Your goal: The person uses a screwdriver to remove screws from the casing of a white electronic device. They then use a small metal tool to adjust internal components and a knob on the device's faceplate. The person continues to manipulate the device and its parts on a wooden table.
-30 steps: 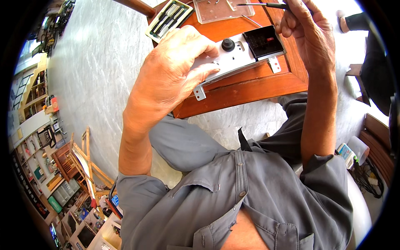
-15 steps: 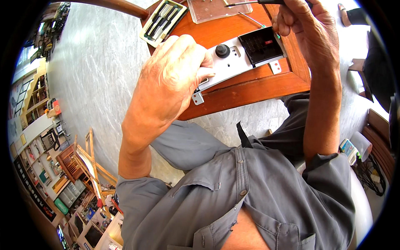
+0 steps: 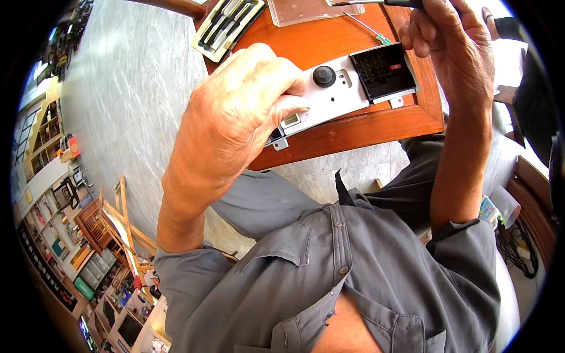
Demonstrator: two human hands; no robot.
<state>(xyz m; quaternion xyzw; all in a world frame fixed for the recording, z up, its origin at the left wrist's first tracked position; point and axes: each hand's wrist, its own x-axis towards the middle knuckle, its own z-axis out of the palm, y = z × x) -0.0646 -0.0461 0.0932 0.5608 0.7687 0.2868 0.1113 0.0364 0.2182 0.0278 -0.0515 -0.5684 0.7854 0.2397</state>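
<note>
A white metal panel [image 3: 347,100] with a round black knob [image 3: 324,76] and a black open box [image 3: 384,73] at its right end lies over the wooden table. My left hand [image 3: 241,112] is closed at the panel's left end, thumb and index finger bent over it; the other fingertips are hidden. Raised at the far right, my right hand [image 3: 456,50] grips a screwdriver [image 3: 403,2] with a dark handle, its thin shaft pointing left. Below that shaft, a second screwdriver [image 3: 368,27] with a green-and-clear handle rests on the table beside the box.
A case of small screwdrivers [image 3: 228,26] sits at the table's far left edge. Behind the panel is a clear plastic tray [image 3: 300,12]. The wooden table [image 3: 353,132] ends close to my knees. Cables [image 3: 518,250] lie at the lower right.
The panel has shifted slightly right and nearer, and its front tabs show at a different tilt. My right hand has moved a little right with the screwdriver.
</note>
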